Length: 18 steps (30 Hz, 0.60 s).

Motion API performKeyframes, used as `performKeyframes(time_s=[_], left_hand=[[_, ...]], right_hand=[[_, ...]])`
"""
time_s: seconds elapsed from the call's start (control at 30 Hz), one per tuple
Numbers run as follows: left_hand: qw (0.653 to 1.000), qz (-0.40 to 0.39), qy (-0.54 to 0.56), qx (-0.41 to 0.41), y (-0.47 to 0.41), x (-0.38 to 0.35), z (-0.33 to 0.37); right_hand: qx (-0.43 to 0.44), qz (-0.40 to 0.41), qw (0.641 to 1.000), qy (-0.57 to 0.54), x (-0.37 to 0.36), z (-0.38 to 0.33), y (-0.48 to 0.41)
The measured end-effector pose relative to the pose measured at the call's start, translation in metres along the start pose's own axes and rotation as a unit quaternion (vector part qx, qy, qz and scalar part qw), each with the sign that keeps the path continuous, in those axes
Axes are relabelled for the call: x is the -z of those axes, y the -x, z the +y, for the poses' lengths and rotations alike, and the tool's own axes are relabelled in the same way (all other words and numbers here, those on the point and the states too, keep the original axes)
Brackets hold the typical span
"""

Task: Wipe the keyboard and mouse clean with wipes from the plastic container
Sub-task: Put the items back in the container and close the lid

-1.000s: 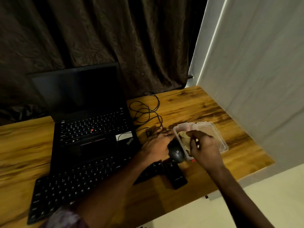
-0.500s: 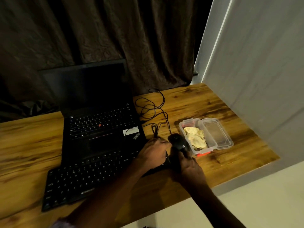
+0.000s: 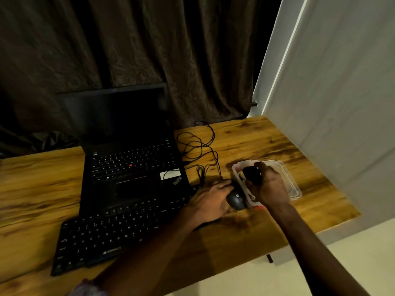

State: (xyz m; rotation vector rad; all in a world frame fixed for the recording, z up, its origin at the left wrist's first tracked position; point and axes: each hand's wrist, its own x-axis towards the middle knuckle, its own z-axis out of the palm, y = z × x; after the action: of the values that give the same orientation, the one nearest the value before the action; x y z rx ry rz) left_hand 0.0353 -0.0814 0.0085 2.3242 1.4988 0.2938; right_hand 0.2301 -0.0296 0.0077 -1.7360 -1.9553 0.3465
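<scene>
Looking down at a wooden desk [image 3: 245, 142] backed by a dark crumpled curtain [image 3: 149, 50], with a white wall [image 3: 342, 82] closing off the right side and pale floor [image 3: 256, 278] showing below the desk edge. Noting an open laptop [image 3: 132, 167], screen dark, standing toward the back of the desk. Noting a black keyboard [image 3: 102, 233] lying right up against the laptop's front edge, angled slightly. Noting a black cable [image 3: 201, 146] trailing in loose loops over the wood right of the laptop.

Gripping the mouse [image 3: 235, 199] with the left hand [image 3: 210, 201], fingers curled over its front end, logo facing up, just off the keyboard's right end. Sitting right beside the mouse, touching or nearly so: a clear plastic container [image 3: 292, 184] with a red clip [image 3: 259, 207] at its near edge.

Holding a dark rounded object [image 3: 252, 175] in the right hand [image 3: 269, 186], fingers and thumb wrapped round it, above the container's left part. Not managing to tell what that object is. Container contents mostly hidden behind that hand. Catching a bit of purple sleeve [image 3: 87, 289] at the bottom edge.
</scene>
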Motion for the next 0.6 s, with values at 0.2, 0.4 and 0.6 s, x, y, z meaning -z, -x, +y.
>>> performKeyframes(time_s=[0.2,0.4,0.6], left_hand=[[0.998,-0.052,-0.035,-0.012,-0.026,-0.007,0.014],[0.993,-0.077,-0.081,-0.025,-0.037,-0.021,0.01],[0.992,-0.069,-0.095,-0.037,-0.041,-0.026,0.006]], right_hand=[[-0.026,-0.023,0.998,0.046,-0.023,0.01,-0.017],[-0.015,-0.012,0.999,0.046,-0.036,0.022,-0.008],[0.033,0.004,0.999,-0.013,-0.018,0.029,-0.014]])
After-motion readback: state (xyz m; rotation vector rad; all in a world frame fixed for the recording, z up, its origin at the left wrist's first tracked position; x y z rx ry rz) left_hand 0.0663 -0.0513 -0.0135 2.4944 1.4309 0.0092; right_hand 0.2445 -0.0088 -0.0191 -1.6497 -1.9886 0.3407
